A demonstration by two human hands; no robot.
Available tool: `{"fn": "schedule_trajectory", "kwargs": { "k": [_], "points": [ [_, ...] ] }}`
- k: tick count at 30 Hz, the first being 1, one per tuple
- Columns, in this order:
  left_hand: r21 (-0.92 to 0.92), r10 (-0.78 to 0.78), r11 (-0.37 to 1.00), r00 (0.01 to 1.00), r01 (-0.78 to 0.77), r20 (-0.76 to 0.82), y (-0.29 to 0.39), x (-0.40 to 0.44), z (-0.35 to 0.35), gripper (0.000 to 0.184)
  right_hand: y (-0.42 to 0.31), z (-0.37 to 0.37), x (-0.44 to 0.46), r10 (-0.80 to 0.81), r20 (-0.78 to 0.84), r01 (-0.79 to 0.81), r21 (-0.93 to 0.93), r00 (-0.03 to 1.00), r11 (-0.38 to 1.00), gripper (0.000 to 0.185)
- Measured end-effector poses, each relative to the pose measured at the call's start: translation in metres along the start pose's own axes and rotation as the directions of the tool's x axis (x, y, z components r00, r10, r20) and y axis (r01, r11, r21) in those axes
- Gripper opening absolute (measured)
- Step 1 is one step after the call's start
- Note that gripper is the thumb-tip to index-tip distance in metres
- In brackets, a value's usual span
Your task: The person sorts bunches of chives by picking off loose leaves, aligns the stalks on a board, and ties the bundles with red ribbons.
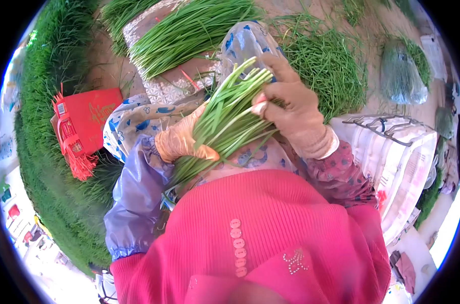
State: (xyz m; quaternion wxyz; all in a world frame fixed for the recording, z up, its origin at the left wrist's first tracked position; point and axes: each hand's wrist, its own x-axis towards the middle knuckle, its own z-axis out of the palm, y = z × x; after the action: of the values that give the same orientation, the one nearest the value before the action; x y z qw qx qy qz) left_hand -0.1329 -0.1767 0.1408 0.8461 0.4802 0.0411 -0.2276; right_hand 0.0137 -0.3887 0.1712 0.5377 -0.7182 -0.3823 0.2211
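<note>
A bunch of long green stalks [232,114] with pale cut ends lies slantwise over the lap, ends pointing up. My left hand [185,138], in a thin orange glove, is wrapped round its lower part, thumb across the front. At the pale ends, my right hand [295,109] in a tan glove is at the bunch's right side, its thumb and fingers bent close together near the stalks. Whether anything is between those fingertips is too small to tell. Beyond the knees, a larger pile of similar stalks [184,35] rests on a patterned board [151,91].
Loose green stalks [326,68] are heaped at the upper right. On the left are a red bag [95,119], a bundle of red strips [70,134] and a long bank of greens [45,167]. A white lined basket [392,162] stands at the right, near my right forearm.
</note>
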Motion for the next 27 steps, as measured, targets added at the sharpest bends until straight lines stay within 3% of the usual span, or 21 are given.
{"fn": "schedule_trajectory", "kwargs": {
  "k": [2, 4, 6, 7, 8, 10, 12, 14, 15, 18, 22, 24, 25, 27],
  "points": [
    [0.028, 0.000, 1.000, 1.000, 0.000, 0.001, -0.002, 0.000, 0.000, 0.113, 0.005, -0.010, 0.000, 0.242, -0.047, -0.238, 0.072, 0.969, 0.969, 0.010],
    [0.059, 0.004, 0.998, 1.000, -0.003, -0.009, -0.003, 0.000, -0.001, 0.113, -0.003, -0.023, 0.006, 0.244, 0.009, -0.243, -0.030, 0.970, 0.969, 0.012],
    [0.098, 0.010, 0.995, 1.000, -0.007, -0.021, -0.007, 0.000, -0.001, 0.114, -0.007, -0.030, 0.009, 0.173, -0.252, -0.212, -0.138, 0.952, 0.967, 0.015],
    [0.113, 0.013, 0.994, 0.999, -0.010, -0.030, -0.009, 0.000, 0.000, 0.114, -0.008, -0.036, 0.013, 0.074, -0.304, -0.132, -0.176, 0.950, 0.975, 0.018],
    [0.134, 0.018, 0.991, 0.999, -0.012, -0.042, -0.011, 0.000, 0.000, 0.114, -0.012, -0.038, 0.016, 0.070, -0.300, -0.129, -0.181, 0.951, 0.975, 0.018],
    [0.174, 0.026, 0.985, 0.998, -0.015, -0.061, -0.010, -0.001, 0.004, 0.115, -0.022, -0.037, 0.026, -0.112, -0.190, 0.064, -0.240, 0.975, 0.969, 0.025],
    [0.228, 0.035, 0.974, 0.996, -0.016, -0.080, 0.000, 0.000, 0.012, 0.114, -0.033, -0.025, 0.034, -0.072, -0.145, 0.038, -0.226, 0.987, 0.973, 0.023],
    [0.273, 0.038, 0.962, 0.994, -0.010, -0.099, 0.000, 0.000, 0.016, 0.113, -0.032, -0.019, 0.043, -0.027, -0.015, 0.018, -0.420, 1.000, 0.907, 0.017],
    [0.304, 0.064, 0.952, 0.994, -0.032, -0.093, -0.002, 0.000, 0.016, 0.113, -0.025, -0.018, 0.046, -0.060, 0.060, 0.080, -0.432, 0.996, 0.898, 0.016],
    [0.325, 0.089, 0.944, 0.992, -0.057, -0.084, -0.001, -0.003, 0.017, 0.113, -0.010, -0.012, 0.054, 0.056, 0.040, -0.038, -0.353, 0.998, 0.935, 0.014],
    [0.236, 0.094, 0.969, 0.993, -0.076, -0.065, -0.004, -0.003, 0.014, 0.114, -0.001, -0.005, 0.053, 0.032, -0.051, -0.047, -0.332, 0.998, 0.942, 0.017],
    [0.216, 0.093, 0.973, 0.994, -0.078, -0.056, -0.004, -0.002, 0.011, 0.113, -0.008, -0.005, 0.049, -0.208, -0.314, 0.042, -0.462, 0.926, 0.886, 0.016],
    [0.223, 0.092, 0.972, 0.994, -0.076, -0.061, -0.005, -0.002, 0.011, 0.113, -0.015, -0.011, 0.047, -0.210, -0.308, 0.047, -0.463, 0.928, 0.885, 0.016],
    [0.245, 0.090, 0.967, 0.993, -0.071, -0.070, -0.005, -0.003, 0.011, 0.112, -0.030, -0.027, 0.039, -0.282, -0.096, 0.218, -0.420, 0.955, 0.881, 0.018]
  ]
}}
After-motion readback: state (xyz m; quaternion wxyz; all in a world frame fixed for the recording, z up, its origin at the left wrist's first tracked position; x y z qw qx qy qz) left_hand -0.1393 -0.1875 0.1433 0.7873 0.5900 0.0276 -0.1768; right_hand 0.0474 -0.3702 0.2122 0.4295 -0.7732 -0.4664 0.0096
